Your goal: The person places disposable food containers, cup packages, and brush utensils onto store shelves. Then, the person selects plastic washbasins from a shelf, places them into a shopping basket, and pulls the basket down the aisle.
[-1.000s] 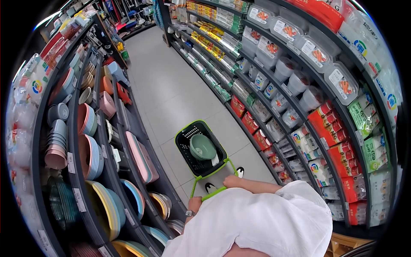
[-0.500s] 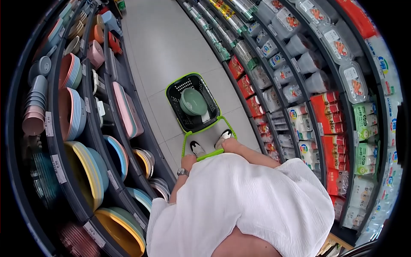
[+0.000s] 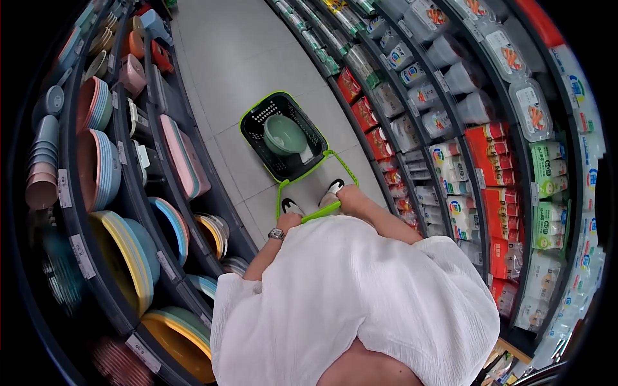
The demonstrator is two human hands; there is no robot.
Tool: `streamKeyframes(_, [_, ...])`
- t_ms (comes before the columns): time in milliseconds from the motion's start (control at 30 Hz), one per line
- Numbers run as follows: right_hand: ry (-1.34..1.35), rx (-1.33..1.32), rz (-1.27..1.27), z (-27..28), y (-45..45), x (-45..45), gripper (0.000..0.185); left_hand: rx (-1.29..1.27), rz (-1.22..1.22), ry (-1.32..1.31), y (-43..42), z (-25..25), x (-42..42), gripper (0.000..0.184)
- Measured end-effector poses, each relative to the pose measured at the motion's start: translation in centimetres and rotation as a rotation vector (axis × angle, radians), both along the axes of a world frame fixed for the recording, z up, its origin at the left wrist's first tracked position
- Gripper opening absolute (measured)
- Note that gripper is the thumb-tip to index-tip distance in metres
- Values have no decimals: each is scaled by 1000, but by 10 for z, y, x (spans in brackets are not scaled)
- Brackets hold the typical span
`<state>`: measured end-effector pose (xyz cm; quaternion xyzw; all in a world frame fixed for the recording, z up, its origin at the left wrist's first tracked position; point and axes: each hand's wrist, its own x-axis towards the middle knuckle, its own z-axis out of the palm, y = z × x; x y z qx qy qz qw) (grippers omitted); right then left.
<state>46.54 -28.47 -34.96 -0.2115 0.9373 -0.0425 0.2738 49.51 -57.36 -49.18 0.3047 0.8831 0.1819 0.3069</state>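
A black shopping basket (image 3: 252,128) with a bright green rim is on the floor ahead of me. Inside it lies a green bowl (image 3: 285,135), tilted, with a small white label or paper beside it. The basket's green handle (image 3: 322,211) reaches back toward my body. My left hand (image 3: 289,220), below a wristwatch, is closed at the handle's left end. At its right end my right hand (image 3: 351,198) is closed too. Their fingers are partly hidden from above.
Grey floor tiles (image 3: 238,58) run ahead between two shelf units. Stacked bowls and basins (image 3: 132,257) fill the left shelves (image 3: 116,302). On the right are red packs (image 3: 505,206), plastic containers (image 3: 529,109) and boxed rolls. My shoes (image 3: 291,206) stand just behind the basket.
The basket, with the bowl in it, appears slightly farther left and higher in view. Both hands have shifted slightly upward, still at the handle. The shelves have shifted slightly in view.
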Motion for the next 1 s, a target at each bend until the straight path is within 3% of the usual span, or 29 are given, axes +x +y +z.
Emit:
streamKeyframes(67, [66, -31, -44, -12, 14, -5, 11, 3, 46, 7, 14, -5, -8, 25])
streamKeyframes(167, [74, 56, -101, -23, 25, -17, 13, 10, 56, 40, 28, 26, -19, 25])
streamKeyframes(300, [5, 157, -86, -12, 35, -33, 13, 103, 75, 57, 39, 42, -30, 24])
streamKeyframes(467, [-122, 240, -126, -13, 55, -18, 16, 148, -85, 60, 60, 21, -33, 20])
streamKeyframes(567, [-140, 251, -152, -28, 68, -6, 18, 125, -137, 70, 68, 53, -40, 19])
streamKeyframes(700, [-128, 211, -225, -20, 64, 7, 19, 134, -178, 104, 69, 40, -37, 17])
streamKeyframes(833, [-112, 202, -293, -56, 68, 32, 17, 130, -232, 125, 67, 17, -30, 16])
streamKeyframes(967, [-83, 185, -272, -76, 57, 40, 15, 28, -274, 20, 57, -51, -16, 18])
streamKeyframes(1000, [-60, 162, -258, -80, 50, 40, 14, 24, -283, 20, 53, -45, -16, 18])
